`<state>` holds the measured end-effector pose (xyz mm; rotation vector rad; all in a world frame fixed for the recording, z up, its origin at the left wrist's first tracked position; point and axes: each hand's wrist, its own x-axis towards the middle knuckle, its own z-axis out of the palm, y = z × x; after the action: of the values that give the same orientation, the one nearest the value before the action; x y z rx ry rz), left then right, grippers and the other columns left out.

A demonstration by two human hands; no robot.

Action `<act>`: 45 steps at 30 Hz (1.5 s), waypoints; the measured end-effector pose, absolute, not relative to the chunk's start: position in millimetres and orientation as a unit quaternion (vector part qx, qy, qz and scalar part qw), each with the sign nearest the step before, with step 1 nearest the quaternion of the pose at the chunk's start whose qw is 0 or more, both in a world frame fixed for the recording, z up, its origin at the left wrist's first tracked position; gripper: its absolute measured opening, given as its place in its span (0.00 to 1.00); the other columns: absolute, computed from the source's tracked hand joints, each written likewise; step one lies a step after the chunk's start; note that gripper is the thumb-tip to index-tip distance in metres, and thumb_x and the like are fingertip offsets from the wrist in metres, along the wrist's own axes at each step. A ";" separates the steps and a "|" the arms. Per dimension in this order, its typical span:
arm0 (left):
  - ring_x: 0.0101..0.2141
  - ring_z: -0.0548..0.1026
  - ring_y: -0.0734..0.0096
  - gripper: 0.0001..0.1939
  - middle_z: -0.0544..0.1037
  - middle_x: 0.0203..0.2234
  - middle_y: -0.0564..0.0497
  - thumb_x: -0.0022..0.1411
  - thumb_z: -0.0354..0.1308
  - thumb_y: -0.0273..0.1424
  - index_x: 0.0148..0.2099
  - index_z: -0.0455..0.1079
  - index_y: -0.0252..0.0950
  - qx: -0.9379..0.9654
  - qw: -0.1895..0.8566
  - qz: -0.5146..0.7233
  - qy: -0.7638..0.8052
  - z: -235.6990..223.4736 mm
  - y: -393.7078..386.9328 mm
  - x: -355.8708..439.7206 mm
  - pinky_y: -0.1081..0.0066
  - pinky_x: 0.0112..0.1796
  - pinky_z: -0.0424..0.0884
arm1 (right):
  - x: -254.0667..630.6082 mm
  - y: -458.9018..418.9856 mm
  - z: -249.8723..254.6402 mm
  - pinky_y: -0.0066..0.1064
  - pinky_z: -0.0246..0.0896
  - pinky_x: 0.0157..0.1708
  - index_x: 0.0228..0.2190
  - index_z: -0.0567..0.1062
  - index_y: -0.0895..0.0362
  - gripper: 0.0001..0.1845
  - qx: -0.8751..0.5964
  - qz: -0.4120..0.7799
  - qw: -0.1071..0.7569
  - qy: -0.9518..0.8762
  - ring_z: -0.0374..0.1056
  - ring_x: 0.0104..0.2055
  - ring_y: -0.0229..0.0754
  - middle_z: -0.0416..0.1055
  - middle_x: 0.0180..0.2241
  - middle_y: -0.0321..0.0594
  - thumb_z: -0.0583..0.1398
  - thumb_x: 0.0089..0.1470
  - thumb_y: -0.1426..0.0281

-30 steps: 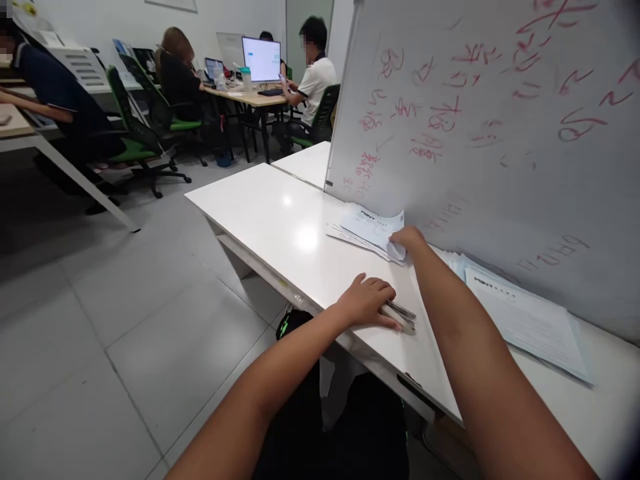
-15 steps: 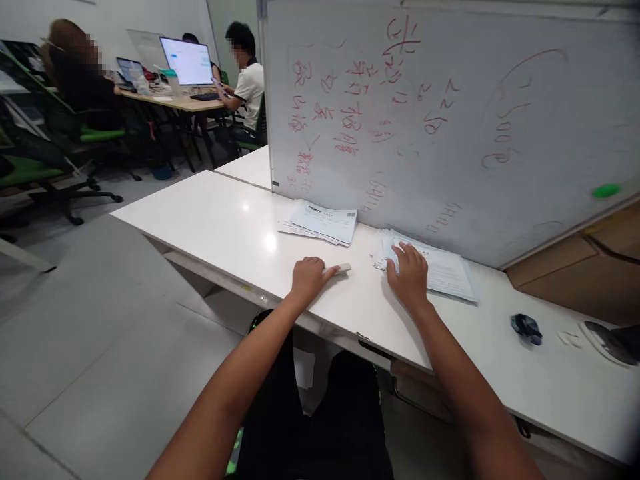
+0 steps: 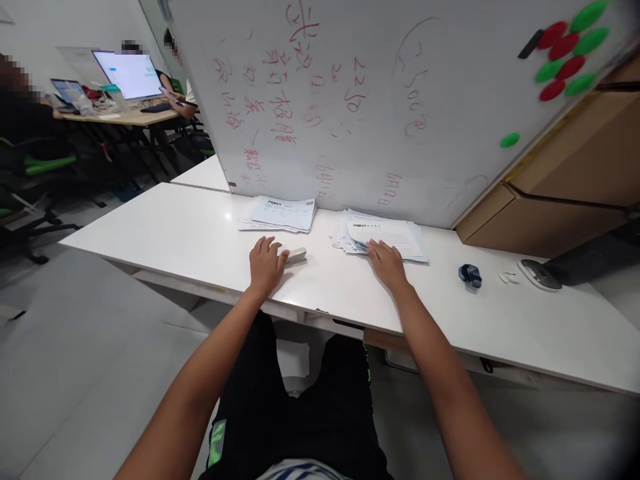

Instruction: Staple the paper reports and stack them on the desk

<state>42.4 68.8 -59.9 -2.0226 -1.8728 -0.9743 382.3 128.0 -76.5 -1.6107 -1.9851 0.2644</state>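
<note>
My left hand [image 3: 265, 263] lies on the white table [image 3: 175, 230] with its fingers resting over a small metal stapler [image 3: 296, 255]. My right hand [image 3: 386, 261] lies flat, fingers spread, on the near edge of a loose pile of printed sheets [image 3: 395, 235] by the whiteboard's foot. A second, neater stack of printed sheets [image 3: 283, 213] lies further left, just beyond my left hand.
A large whiteboard [image 3: 360, 93] with red writing and red and green magnets [image 3: 563, 47] stands along the table's far edge. A small dark blue object [image 3: 470, 275] and a round grey base [image 3: 539, 274] sit at right. People work at a far desk with a monitor [image 3: 131, 73].
My right hand left the left stack and came down on the right pile of sheets. My left hand stayed on the stapler. The view swung right.
</note>
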 end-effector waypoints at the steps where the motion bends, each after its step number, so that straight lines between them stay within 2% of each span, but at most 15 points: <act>1: 0.61 0.57 0.49 0.21 0.69 0.55 0.38 0.68 0.42 0.41 0.48 0.70 0.34 -0.687 0.121 -0.343 -0.630 -59.1 66.9 41.8 0.53 0.55 0.56 | 382.5 128.1 -77.1 0.49 0.39 0.62 0.52 0.70 0.51 0.22 -0.602 0.096 0.289 -0.738 0.54 0.64 0.47 0.66 0.58 0.39 0.46 0.64 0.61; 4: 0.61 0.57 0.52 0.17 0.69 0.56 0.41 0.67 0.45 0.38 0.47 0.71 0.36 -0.719 0.149 -0.373 -0.567 -52.7 56.8 50.0 0.53 0.57 0.54 | 382.5 131.1 -78.7 0.47 0.43 0.60 0.49 0.72 0.56 0.22 -0.612 0.074 0.308 -0.725 0.58 0.61 0.47 0.70 0.53 0.46 0.45 0.64 0.63; 6: 0.59 0.61 0.55 0.14 0.72 0.53 0.44 0.66 0.48 0.37 0.44 0.72 0.38 -0.759 0.131 -0.382 -0.510 -46.4 50.5 71.1 0.55 0.57 0.54 | 382.5 133.7 -78.5 0.45 0.47 0.57 0.43 0.74 0.58 0.22 -0.616 0.054 0.314 -0.721 0.63 0.57 0.49 0.74 0.48 0.49 0.44 0.64 0.63; 8: 0.54 0.67 0.59 0.13 0.76 0.48 0.45 0.67 0.48 0.36 0.42 0.72 0.38 -0.790 0.071 -0.383 -0.473 -41.2 49.7 107.4 0.59 0.55 0.59 | 383.3 135.2 -77.3 0.43 0.51 0.53 0.35 0.74 0.57 0.22 -0.617 0.043 0.320 -0.718 0.68 0.49 0.49 0.76 0.39 0.50 0.43 0.64 0.63; 10: 0.48 0.72 0.63 0.14 0.78 0.44 0.47 0.68 0.46 0.36 0.45 0.71 0.39 -0.809 -0.026 -0.368 -0.457 -39.0 57.0 153.7 0.63 0.51 0.63 | 385.3 134.8 -75.6 0.40 0.55 0.47 0.29 0.72 0.56 0.23 -0.618 0.048 0.339 -0.708 0.69 0.40 0.48 0.75 0.31 0.47 0.43 0.64 0.61; 15: 0.44 0.76 0.63 0.18 0.75 0.50 0.45 0.68 0.47 0.41 0.53 0.66 0.38 -0.707 -0.247 -0.410 -0.521 -44.8 95.6 248.0 0.64 0.44 0.68 | 391.7 129.1 -72.3 0.31 0.55 0.33 0.24 0.65 0.53 0.23 -0.600 0.127 0.445 -0.652 0.62 0.28 0.42 0.68 0.23 0.37 0.44 0.62 0.54; 19: 0.42 0.77 0.62 0.18 0.78 0.45 0.45 0.67 0.49 0.43 0.52 0.66 0.39 -0.624 -0.334 -0.467 -0.531 -54.7 114.3 260.7 0.63 0.45 0.69 | 391.1 127.4 -69.1 0.29 0.51 0.28 0.20 0.60 0.53 0.24 -0.586 0.192 0.499 -0.609 0.55 0.25 0.38 0.59 0.19 0.31 0.46 0.59 0.50; 24: 0.38 0.79 0.64 0.24 0.79 0.42 0.43 0.63 0.53 0.48 0.53 0.64 0.35 -0.524 -0.444 -0.526 -0.502 -58.5 116.2 249.9 0.65 0.42 0.71 | 379.5 120.3 -59.8 0.28 0.49 0.28 0.19 0.59 0.53 0.23 -0.551 0.246 0.509 -0.613 0.52 0.25 0.36 0.54 0.19 0.30 0.50 0.58 0.52; 28: 0.42 0.78 0.63 0.30 0.79 0.44 0.41 0.58 0.59 0.48 0.55 0.62 0.33 -0.488 -0.471 -0.550 -0.488 -58.4 117.2 249.8 0.64 0.46 0.70 | 373.0 112.3 -55.4 0.29 0.52 0.29 0.22 0.65 0.54 0.21 -0.522 0.254 0.495 -0.647 0.56 0.27 0.37 0.61 0.22 0.32 0.50 0.59 0.54; 32: 0.44 0.77 0.62 0.32 0.78 0.46 0.39 0.58 0.60 0.46 0.58 0.62 0.32 -0.484 -0.487 -0.557 -0.468 -60.0 118.7 250.0 0.64 0.47 0.70 | 371.5 110.7 -55.5 0.30 0.56 0.32 0.23 0.69 0.54 0.21 -0.519 0.244 0.493 -0.654 0.61 0.29 0.39 0.67 0.24 0.35 0.50 0.59 0.54; 37: 0.48 0.75 0.63 0.26 0.75 0.50 0.43 0.61 0.57 0.43 0.57 0.67 0.36 -0.525 -0.450 -0.559 -0.457 -62.0 118.6 248.9 0.65 0.49 0.69 | 371.2 110.1 -54.4 0.31 0.60 0.36 0.30 0.74 0.54 0.20 -0.513 0.254 0.500 -0.650 0.67 0.33 0.42 0.73 0.29 0.38 0.51 0.58 0.54; 41: 0.44 0.76 0.65 0.20 0.80 0.43 0.48 0.62 0.55 0.44 0.50 0.74 0.38 -0.539 -0.434 -0.555 -0.461 -60.2 116.8 247.1 0.66 0.47 0.70 | 370.9 108.2 -51.8 0.33 0.63 0.40 0.38 0.76 0.55 0.20 -0.515 0.282 0.513 -0.626 0.70 0.37 0.44 0.76 0.34 0.39 0.54 0.56 0.53; 45: 0.41 0.76 0.65 0.20 0.81 0.38 0.49 0.62 0.54 0.45 0.47 0.76 0.37 -0.555 -0.440 -0.547 -0.447 -57.2 115.7 245.3 0.67 0.45 0.70 | 372.0 108.6 -51.2 0.35 0.63 0.45 0.44 0.75 0.55 0.22 -0.499 0.313 0.534 -0.607 0.71 0.42 0.45 0.77 0.40 0.40 0.57 0.54 0.54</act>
<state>245.3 115.7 -57.2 -2.5028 -2.0172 -2.4670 372.0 108.6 -51.2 -1.1884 -1.4459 0.7455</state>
